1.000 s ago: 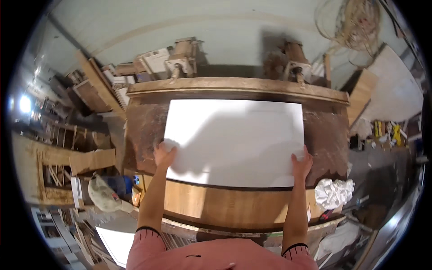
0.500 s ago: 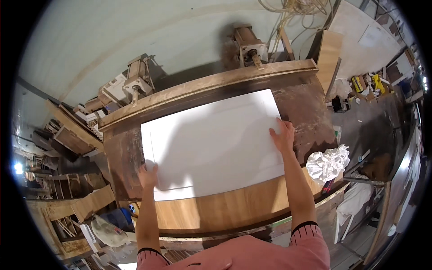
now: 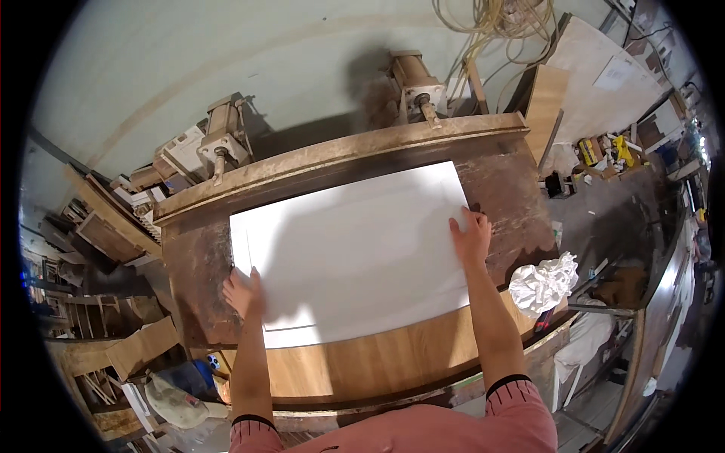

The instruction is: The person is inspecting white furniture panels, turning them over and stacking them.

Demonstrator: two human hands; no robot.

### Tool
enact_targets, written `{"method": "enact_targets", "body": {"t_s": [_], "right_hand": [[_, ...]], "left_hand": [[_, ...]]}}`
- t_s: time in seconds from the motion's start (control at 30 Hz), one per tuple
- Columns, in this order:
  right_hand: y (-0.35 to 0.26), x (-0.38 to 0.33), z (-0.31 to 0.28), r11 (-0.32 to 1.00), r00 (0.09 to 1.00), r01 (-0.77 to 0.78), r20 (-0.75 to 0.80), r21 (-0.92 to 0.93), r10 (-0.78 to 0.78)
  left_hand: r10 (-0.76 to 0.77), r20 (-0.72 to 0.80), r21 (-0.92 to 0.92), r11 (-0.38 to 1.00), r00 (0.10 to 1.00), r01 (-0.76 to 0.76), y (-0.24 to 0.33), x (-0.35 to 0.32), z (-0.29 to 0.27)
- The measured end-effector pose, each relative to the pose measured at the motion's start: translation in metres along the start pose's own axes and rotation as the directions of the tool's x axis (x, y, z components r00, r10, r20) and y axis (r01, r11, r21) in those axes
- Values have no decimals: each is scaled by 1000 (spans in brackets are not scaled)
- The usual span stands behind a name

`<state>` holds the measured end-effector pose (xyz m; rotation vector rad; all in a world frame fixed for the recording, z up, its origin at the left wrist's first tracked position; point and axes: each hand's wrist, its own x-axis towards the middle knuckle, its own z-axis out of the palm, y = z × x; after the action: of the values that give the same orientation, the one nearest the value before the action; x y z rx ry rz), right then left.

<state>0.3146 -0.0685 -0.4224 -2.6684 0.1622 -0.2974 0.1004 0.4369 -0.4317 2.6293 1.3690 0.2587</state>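
Observation:
A white rectangular panel [image 3: 362, 257], with a faint line running inside its border, lies flat on the dark worn bench top [image 3: 506, 177]. At its left edge is my left hand [image 3: 245, 293], thumb on top and fingers along the outer side, closed on the edge. My right hand [image 3: 473, 238] grips the right edge the same way, thumb over the white face. Under the panel's near side shows a wood-grain board [image 3: 377, 359]. Shadow covers much of the panel's middle.
A long wooden rail [image 3: 340, 155] runs along the bench's far side, with two cylinder-like devices [image 3: 414, 83] behind it. Crumpled white wrapping [image 3: 542, 285] sits at the near right. A cap [image 3: 177, 400] lies at the lower left, and coiled hoses [image 3: 498, 19] hang on the wall.
The view has shifted slightly, so the bench sits a little lower in it. My left hand has slid a bit farther up the panel's left edge; the right keeps its place.

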Motion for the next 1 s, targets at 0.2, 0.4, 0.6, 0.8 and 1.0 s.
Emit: {"method": "enact_targets", "body": {"t_s": [0.2, 0.4, 0.6, 0.8, 1.0], "right_hand": [[-3, -5, -1, 999, 998, 22, -50, -26, -24], [-4, -4, -1, 996, 999, -51, -3, -73, 51], [-1, -6, 0, 998, 999, -32, -36, -52, 30], [-1, -4, -1, 998, 999, -20, -42, -61, 18], [0, -4, 0, 998, 999, -21, -43, -64, 18]], "left_hand": [[86, -129, 34, 996, 988, -82, -1, -6, -1], [36, -131, -37, 998, 991, -42, 3, -6, -2], [36, -96, -6, 999, 995, -37, 3, -2, -1], [50, -101, -26, 998, 994, -53, 1, -2, 1], [72, -109, -22, 997, 991, -75, 1, -3, 0]]}}
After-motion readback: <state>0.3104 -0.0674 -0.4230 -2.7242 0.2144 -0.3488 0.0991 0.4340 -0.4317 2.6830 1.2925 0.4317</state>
